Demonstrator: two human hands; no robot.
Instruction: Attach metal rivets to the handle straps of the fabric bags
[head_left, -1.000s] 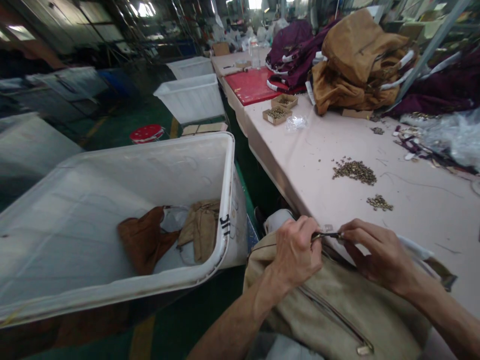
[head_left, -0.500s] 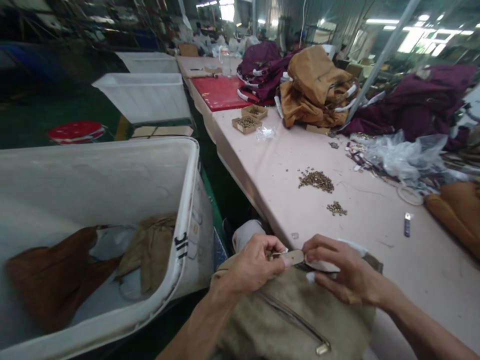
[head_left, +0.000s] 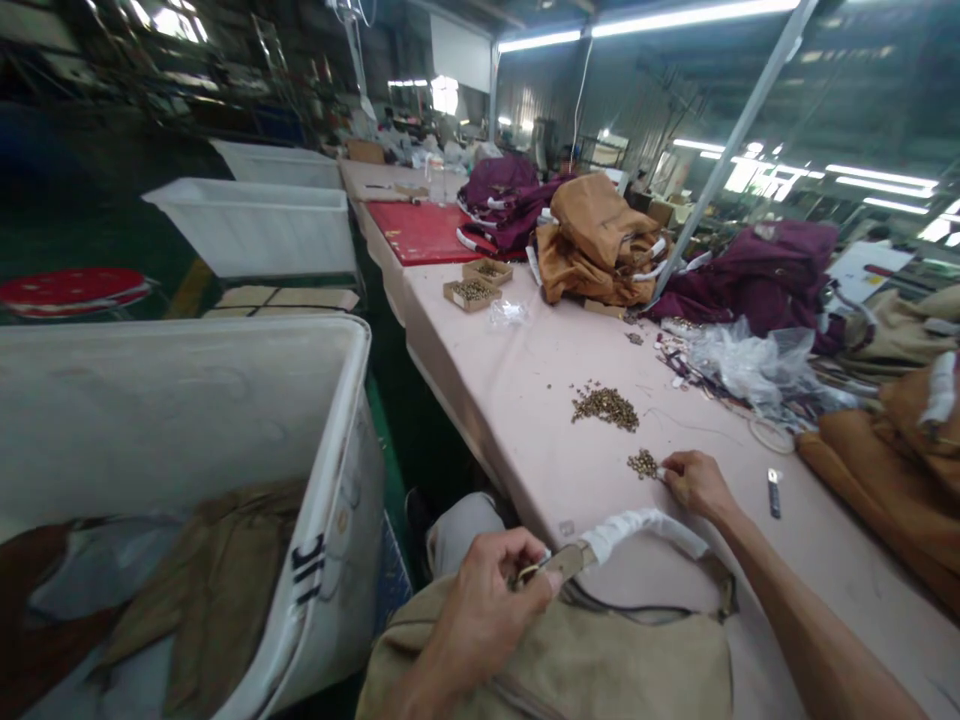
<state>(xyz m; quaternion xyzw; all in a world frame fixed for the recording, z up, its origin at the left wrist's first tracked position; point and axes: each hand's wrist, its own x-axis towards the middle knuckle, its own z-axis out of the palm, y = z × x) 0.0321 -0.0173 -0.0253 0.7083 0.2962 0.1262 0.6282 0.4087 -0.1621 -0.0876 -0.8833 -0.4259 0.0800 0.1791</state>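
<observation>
An olive-tan bag [head_left: 630, 650] lies at the near edge of the table, its handle [head_left: 645, 522] wrapped in white material. My left hand [head_left: 499, 590] is closed on the tan strap tab [head_left: 571, 560] at the handle's left end. Out to the right, my right hand [head_left: 694, 480] reaches over the table with its fingertips pinched together at the edge of a small pile of brass-coloured studs [head_left: 643, 463]. Whether a stud is between those fingers is too small to tell. A larger stud pile [head_left: 606, 408] lies just beyond.
A big white bin [head_left: 341, 420] with brown and tan cloth stands left of the table [head_left: 517, 400]. Farther back are two stud boxes [head_left: 471, 293], brown bags [head_left: 600, 240], purple bags [head_left: 757, 275] and clear plastic [head_left: 750, 365]. A metal pole [head_left: 727, 160] slants upward.
My right hand has left the strap and moved up and right to the small stud pile. The left hand still holds the tab. The head view has tilted up and turned right.
</observation>
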